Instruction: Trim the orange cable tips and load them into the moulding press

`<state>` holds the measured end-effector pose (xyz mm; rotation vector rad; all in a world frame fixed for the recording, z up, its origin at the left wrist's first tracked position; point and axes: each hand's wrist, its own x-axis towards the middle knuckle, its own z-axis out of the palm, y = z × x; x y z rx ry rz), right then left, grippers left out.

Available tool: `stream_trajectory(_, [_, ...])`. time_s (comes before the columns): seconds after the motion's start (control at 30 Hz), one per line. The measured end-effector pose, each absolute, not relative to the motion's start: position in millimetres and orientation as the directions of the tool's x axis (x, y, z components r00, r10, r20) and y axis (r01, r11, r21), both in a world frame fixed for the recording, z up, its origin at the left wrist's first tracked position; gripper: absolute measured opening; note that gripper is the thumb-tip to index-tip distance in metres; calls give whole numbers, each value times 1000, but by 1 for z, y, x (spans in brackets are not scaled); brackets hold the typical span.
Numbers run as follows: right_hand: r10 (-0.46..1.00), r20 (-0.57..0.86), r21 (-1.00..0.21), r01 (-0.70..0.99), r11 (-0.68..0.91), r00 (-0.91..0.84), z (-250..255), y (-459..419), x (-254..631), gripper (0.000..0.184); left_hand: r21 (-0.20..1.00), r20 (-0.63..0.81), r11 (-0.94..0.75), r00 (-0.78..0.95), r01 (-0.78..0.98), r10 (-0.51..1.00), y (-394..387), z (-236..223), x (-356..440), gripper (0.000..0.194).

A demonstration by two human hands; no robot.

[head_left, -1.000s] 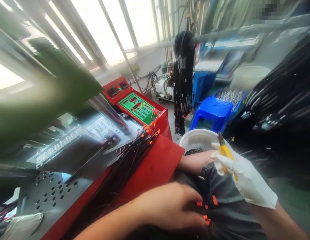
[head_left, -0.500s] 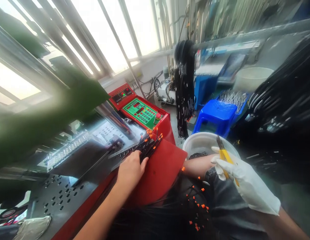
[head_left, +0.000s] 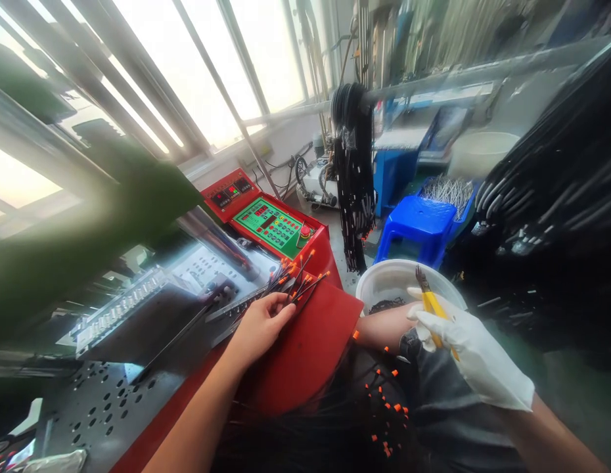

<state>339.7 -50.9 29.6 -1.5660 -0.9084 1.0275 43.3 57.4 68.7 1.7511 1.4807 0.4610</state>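
My bare left hand (head_left: 266, 322) has its thumb and fingers closed on black cables with orange tips (head_left: 300, 286), at the edge of a red panel. Its fingertips are partly hidden among the cables. In a white glove, my right hand (head_left: 463, 348) holds yellow-handled cutting pliers (head_left: 433, 309), jaws pointing up, over my leg. More orange cable tips (head_left: 397, 407) lie over my lap. Just beyond the pliers stands a white bucket (head_left: 367, 282) with dark pieces in it.
A red machine with a green control panel (head_left: 271, 226) stands ahead. Left of it is a perforated metal table (head_left: 96, 407). A bundle of black cables (head_left: 355, 177) hangs from a rail. A blue stool (head_left: 414, 230) stands behind the bucket; more cables (head_left: 546, 171) hang at right.
My left hand's thumb has drawn in toward its fingers, and some orange-tipped cables now spread further right. The pliers stay in my right hand. The whole view has shifted slightly.
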Motion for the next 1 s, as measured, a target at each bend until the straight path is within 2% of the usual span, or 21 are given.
stream_trajectory(0.27, [931, -246, -964, 35, -265, 270, 33, -51, 333, 25, 901, -302, 115, 417, 417, 857, 57, 86, 73, 31])
stream_trajectory(0.37, [941, -268, -962, 4, -274, 207, 39, -49, 319, 31, 924, -325, 172, 466, 340, 823, 58, 83, 75, 32])
stream_trajectory(0.53, [966, -250, -964, -106, -242, 63, 46, -42, 289, 40, 955, -290, 213, 499, 207, 817, 53, 81, 73, 24])
stream_trajectory(0.67, [941, -292, -934, -162, -319, -170, 51, -37, 271, 47, 961, -277, 238, 489, 142, 827, 50, 81, 73, 24])
stream_trajectory(0.83, [970, -223, -970, -79, -231, -96, 57, -34, 253, 35, 963, -268, 246, 477, 110, 837, 51, 77, 72, 27])
stream_trajectory(1.0, [966, -238, -970, -34, -242, -97, 59, -34, 246, 20, 972, -234, 211, 482, 104, 844, 51, 74, 70, 24])
